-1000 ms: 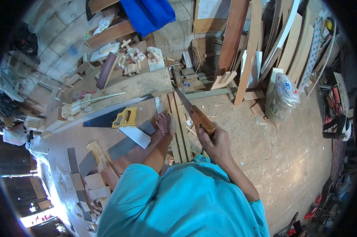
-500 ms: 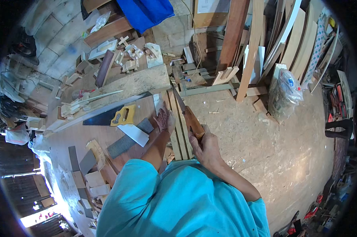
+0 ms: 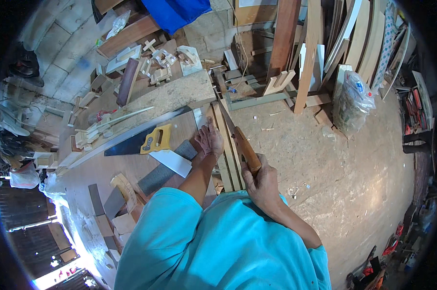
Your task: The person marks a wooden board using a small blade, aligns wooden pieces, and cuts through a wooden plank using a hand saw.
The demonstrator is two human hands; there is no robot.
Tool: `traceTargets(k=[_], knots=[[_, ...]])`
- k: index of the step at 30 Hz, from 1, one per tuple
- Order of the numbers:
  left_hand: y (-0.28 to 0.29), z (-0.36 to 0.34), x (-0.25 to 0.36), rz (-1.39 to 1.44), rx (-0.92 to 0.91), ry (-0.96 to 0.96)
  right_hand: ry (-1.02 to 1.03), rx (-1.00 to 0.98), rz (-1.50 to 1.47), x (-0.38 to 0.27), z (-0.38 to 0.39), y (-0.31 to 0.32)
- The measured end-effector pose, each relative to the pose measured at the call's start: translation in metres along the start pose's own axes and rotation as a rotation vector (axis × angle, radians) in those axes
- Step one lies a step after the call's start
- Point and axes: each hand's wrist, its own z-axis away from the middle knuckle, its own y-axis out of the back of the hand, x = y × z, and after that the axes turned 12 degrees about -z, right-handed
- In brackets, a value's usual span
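Left hand (image 3: 210,139) lies flat, fingers spread, on long, straight strips of pale wood (image 3: 224,169) along the edge of the bench (image 3: 102,174); right hand (image 3: 263,181) grips the smooth brown wooden handle of a saw (image 3: 244,146), thin blade by the strips' far end.

The handsaw (image 3: 245,146) is smooth wood and dull metal, the strips (image 3: 230,164) matt wood, the bag (image 3: 354,104) glossy plastic.

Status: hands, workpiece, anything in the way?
Left hand resting on pale wood strips. Right hand gripping wooden-handled saw, blade by strips' far end. Yellow-handled saw lies left of left hand, apart from strips.
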Motion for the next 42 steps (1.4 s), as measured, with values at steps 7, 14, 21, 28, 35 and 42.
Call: traceTargets(k=[7, 14, 21, 28, 35, 42], knots=[[-0.003, 0.002, -0.001, -0.077, 0.041, -0.037, 0.026, 0.025, 0.105, 0.005, 0.010, -0.003], [-0.004, -0.003, -0.003, -0.063, -0.013, -0.019, 0.061, -0.009, 0.144, 0.001, 0.009, -0.012], [0.010, -0.003, 0.003, -0.092, -0.150, 0.021, 0.177, 0.032, 0.154, 0.010, -0.010, -0.023], [0.005, -0.002, 0.001, -0.084, -0.078, -0.038, 0.045, 0.109, 0.064, 0.018, 0.001, -0.012], [-0.001, -0.002, -0.001, -0.078, -0.057, -0.006, 0.066, 0.059, 0.045, 0.013, 0.004, -0.015], [0.007, -0.002, 0.000, -0.045, -0.091, -0.048, 0.046, 0.063, 0.092, 0.012, 0.012, -0.016]])
